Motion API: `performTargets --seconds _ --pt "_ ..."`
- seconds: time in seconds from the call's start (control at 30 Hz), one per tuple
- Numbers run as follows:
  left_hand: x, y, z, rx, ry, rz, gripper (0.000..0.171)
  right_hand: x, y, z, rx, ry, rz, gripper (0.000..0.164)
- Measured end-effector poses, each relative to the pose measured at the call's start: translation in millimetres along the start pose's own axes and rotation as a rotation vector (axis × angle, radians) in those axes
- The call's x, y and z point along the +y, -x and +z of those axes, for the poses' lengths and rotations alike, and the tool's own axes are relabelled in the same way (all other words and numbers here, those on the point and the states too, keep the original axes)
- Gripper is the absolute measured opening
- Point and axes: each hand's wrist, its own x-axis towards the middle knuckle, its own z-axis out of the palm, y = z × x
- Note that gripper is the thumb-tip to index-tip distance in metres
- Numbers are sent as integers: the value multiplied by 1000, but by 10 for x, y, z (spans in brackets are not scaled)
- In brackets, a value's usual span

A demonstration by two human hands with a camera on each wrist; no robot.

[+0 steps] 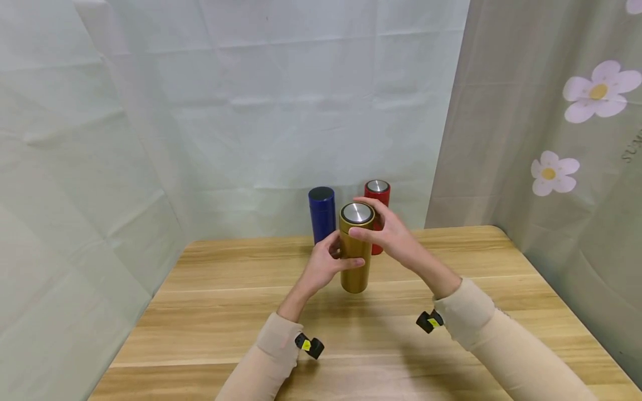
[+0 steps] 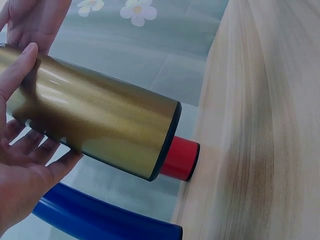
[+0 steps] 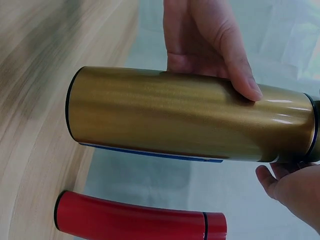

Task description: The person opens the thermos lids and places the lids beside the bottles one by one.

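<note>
A gold thermos flask (image 1: 356, 245) with a brushed-metal lid top (image 1: 358, 213) is held upright between both hands, its base raised off the tabletop. My left hand (image 1: 323, 264) grips the lower body, thumb across the near side and fingers behind it. Higher up, the right hand (image 1: 393, 236) curls thumb and fingers around the lid end. Behind the gold flask stand a blue thermos flask (image 1: 322, 217) on the left and a red thermos flask (image 1: 377, 193) on the right, partly covered by the right hand. In the right wrist view, the red flask (image 3: 140, 217) lies beyond the gold one.
The wooden table (image 1: 225, 289) ends at the back against a pale cloth backdrop (image 1: 281, 122). A grey-green curtain with flower prints (image 1: 549, 174) hangs along the right side. Each sleeve carries a small black wrist device (image 1: 429, 321).
</note>
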Motion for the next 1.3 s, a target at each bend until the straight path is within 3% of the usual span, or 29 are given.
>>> performTargets --seconds 0.6,1.03,1.3 --pt "0 10 -19 -28 -1 -8 69 -19 -42 -62 -18 32 3 67" --pt "12 5 -14 -63 17 -21 65 19 -67 -178 -127 -41 29 67" --pt "12 10 -3 -19 10 -13 69 25 -13 -82 -62 -64 14 75"
